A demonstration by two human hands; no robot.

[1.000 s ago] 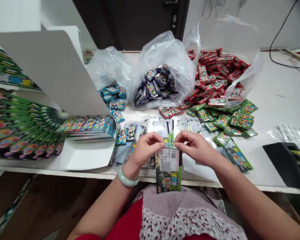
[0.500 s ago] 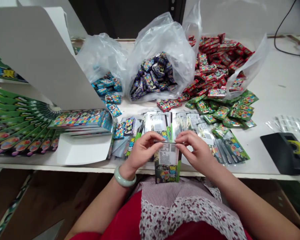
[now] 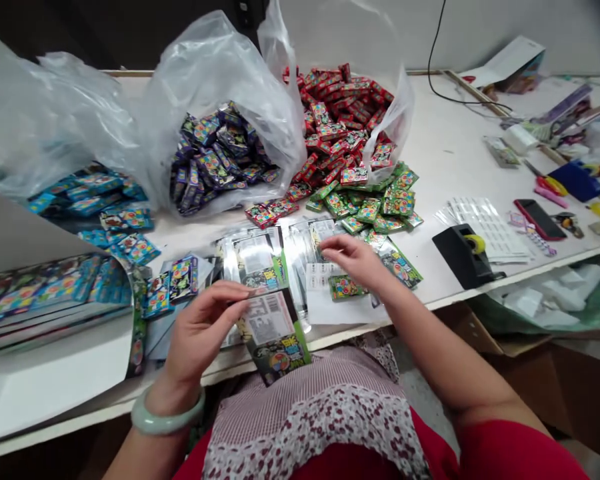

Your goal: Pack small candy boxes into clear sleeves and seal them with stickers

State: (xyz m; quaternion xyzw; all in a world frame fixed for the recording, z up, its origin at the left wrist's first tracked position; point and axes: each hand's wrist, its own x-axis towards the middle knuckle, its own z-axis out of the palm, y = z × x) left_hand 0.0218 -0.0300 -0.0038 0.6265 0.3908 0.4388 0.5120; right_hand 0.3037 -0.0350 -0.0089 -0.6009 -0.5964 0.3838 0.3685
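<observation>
My left hand, a pale green bangle at its wrist, pinches the top edge of a flat printed pouch. The pouch tilts over the table's front edge, its black and green picture panel lowest. Away from it, my right hand hovers with loosely bent fingers and nothing visible in them. Below that hand lie a sheet of small labels and a green candy box. More shiny pouches are spread behind the held one. A blue box and a purple box lie left of them.
Clear plastic bags at the back hold purple boxes and red boxes. Loose green boxes and blue boxes lie nearby. A white carton stands left. Rightward are a tape dispenser, label sheets and a phone.
My right hand has let go of the pouch and moved right, while my left hand keeps hold of it. The pouch now tilts. My view has turned to the right.
</observation>
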